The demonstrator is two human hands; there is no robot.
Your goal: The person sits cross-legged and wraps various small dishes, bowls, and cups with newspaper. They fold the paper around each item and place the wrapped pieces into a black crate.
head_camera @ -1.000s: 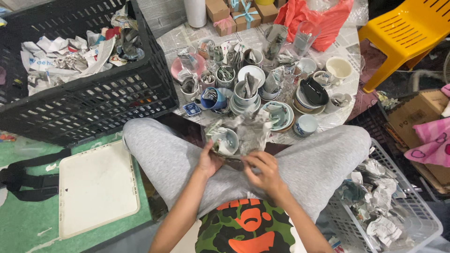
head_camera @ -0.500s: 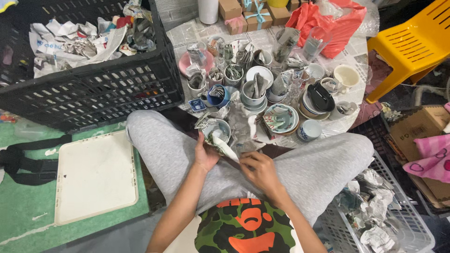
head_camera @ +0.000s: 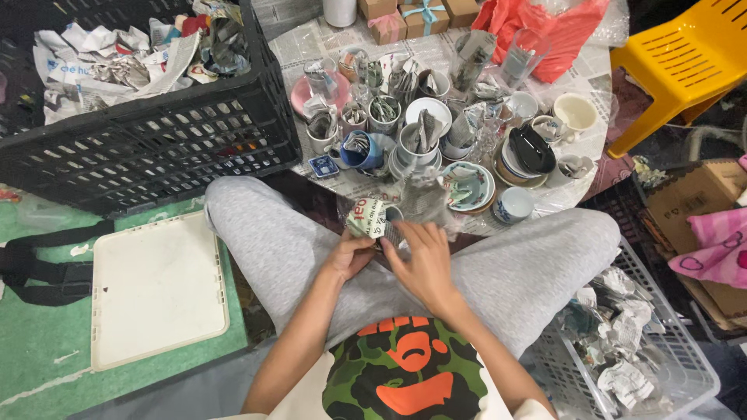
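Newspaper-wrapped cup (head_camera: 372,219) sits gripped between the left hand (head_camera: 348,257) and right hand (head_camera: 420,260) over the lap; a loose grip could drop it onto crockery (head_camera: 436,148) nearby.

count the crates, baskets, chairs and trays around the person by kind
black crate: 1
white wire basket: 1
yellow chair: 1
white tray: 1
total: 4
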